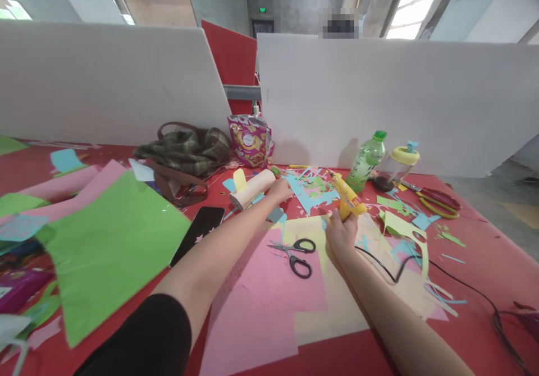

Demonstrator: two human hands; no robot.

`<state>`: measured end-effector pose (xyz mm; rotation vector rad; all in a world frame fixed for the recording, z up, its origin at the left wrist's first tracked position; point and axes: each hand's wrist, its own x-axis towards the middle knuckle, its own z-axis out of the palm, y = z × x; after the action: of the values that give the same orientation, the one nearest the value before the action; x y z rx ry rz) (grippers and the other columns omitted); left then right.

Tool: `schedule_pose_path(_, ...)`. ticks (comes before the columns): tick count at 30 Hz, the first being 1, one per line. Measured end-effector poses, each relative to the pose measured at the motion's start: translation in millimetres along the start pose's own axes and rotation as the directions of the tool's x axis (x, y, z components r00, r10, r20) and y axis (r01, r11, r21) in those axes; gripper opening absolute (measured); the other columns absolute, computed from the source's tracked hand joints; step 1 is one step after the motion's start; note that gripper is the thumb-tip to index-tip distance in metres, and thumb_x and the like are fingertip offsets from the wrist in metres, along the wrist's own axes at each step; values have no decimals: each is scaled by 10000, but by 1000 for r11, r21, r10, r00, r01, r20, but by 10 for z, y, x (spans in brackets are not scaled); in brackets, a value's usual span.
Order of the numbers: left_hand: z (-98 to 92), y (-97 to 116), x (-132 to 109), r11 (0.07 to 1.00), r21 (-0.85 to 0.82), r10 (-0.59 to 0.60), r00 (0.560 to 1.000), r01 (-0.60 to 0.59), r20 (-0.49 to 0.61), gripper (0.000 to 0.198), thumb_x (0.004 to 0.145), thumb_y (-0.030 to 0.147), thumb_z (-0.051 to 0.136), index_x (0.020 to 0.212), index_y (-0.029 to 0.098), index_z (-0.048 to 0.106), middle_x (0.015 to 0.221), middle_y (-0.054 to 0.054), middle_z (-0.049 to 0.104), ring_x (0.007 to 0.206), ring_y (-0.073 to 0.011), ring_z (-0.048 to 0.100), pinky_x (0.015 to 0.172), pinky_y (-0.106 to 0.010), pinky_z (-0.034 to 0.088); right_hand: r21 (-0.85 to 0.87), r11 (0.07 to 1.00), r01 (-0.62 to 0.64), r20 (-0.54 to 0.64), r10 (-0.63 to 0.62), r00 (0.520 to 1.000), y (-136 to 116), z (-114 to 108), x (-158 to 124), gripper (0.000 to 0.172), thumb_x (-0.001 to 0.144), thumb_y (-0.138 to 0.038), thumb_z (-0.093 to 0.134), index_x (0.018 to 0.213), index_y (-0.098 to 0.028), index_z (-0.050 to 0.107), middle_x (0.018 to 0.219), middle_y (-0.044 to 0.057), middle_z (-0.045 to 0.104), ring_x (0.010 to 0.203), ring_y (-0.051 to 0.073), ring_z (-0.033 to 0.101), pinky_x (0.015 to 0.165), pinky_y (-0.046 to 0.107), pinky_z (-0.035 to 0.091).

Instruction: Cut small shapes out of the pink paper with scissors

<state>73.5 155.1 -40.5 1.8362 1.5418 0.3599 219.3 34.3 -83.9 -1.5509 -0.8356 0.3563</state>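
My right hand (342,233) is wrapped round the handle of a yellow glue gun (347,196), its nozzle pointing up and to the left. My left hand (281,191) reaches to the right end of a pale cardboard roll (254,188); its fingers are curled, and what they hold, if anything, is too small to tell. A yellow paper piece (240,180) stands up at the roll's left end. Black-handled scissors (295,251) lie partly spread on pink paper (261,303), between my forearms.
A phone (199,233) and green sheet (113,247) lie left. Behind are a plaid bag (185,151), purple snack bag (251,140), green bottle (366,163) and yellow-lidded cup (396,168). Red-handled scissors (440,201) and a black cord (458,279) lie right.
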Motion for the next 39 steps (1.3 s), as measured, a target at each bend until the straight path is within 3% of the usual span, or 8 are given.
schedule_pose_path(5, -262, -103, -278, 990, 59, 129, 987, -124, -96, 273, 805, 272, 436, 1037, 133, 472, 1027, -72, 509, 869, -164, 519, 731, -360, 445, -68, 998, -7, 89, 13, 996, -24, -33, -1, 278, 646, -366, 509, 819, -148, 501, 706, 31, 525, 669, 189, 498, 613, 311, 380)
schedule_pose_path(8, -327, -216, -603, 976, 77, 215, 960, -204, -180, 120, 726, 209, 517, 801, 136, 576, 798, -33, 605, 775, -147, 554, 749, -278, 422, -90, 996, -7, 195, 25, 981, -60, -41, -15, 273, 622, -344, 528, 815, -152, 506, 653, 13, 525, 594, 168, 487, 538, 278, 375)
schedule_pose_path(12, -242, -406, -1053, 958, 96, 286, 931, -271, -228, 123, 712, 149, 450, 681, 155, 569, 684, -5, 613, 644, -125, 565, 591, -217, 428, -106, 994, -14, 341, 50, 939, -99, -26, -27, 276, 585, -325, 564, 792, -153, 508, 603, -8, 522, 539, 151, 476, 472, 248, 356)
schedule_pose_path(16, -92, -588, -1290, 944, 142, 328, 902, -299, -280, 148, 721, 126, 396, 677, 159, 533, 690, -15, 598, 632, -125, 550, 553, -216, 421, -152, 986, -62, 416, 120, 902, -154, 9, -12, 218, 578, -340, 568, 655, -144, 513, 496, -22, 481, 462, 135, 446, 426, 243, 326)
schedule_pose_path(23, 19, -826, -1266, 885, 296, 446, 835, -359, -322, 153, 707, 63, 405, 765, 156, 512, 884, -72, 571, 902, -184, 491, 799, -325, 383, -143, 984, -106, 570, 169, 804, -311, 133, 32, 269, 569, -350, 583, 742, -146, 548, 570, -1, 550, 497, 135, 508, 470, 245, 399)
schedule_pose_path(28, 81, -936, -1206, 854, 386, 482, 811, -350, -332, 220, 762, 73, 349, 914, 131, 497, 1019, -106, 541, 1042, -199, 426, 899, -374, 312, -164, 984, -71, 632, 160, 759, -401, 329, 107, 267, 560, -331, 593, 745, -140, 572, 578, 14, 571, 492, 140, 512, 467, 252, 393)
schedule_pose_path(31, 104, -986, -1181, 843, 422, 491, 799, -334, -348, 253, 786, 90, 328, 994, 130, 467, 1064, -107, 526, 1069, -198, 411, 913, -389, 296, -178, 984, -15, 676, 133, 724, -469, 447, 149, 270, 559, -301, 598, 770, -132, 600, 564, 6, 570, 488, 137, 504, 468, 251, 383)
schedule_pose_path(39, 98, -1025, -1172, 857, 437, 463, 779, -273, -422, 242, 772, 53, 325, 928, 131, 492, 1103, -109, 495, 1048, -206, 418, 884, -378, 319, -165, 971, 174, 760, 13, 650, -487, 648, 125, 200, 564, -236, 598, 742, -156, 646, 608, -4, 611, 601, 176, 549, 559, 268, 396)
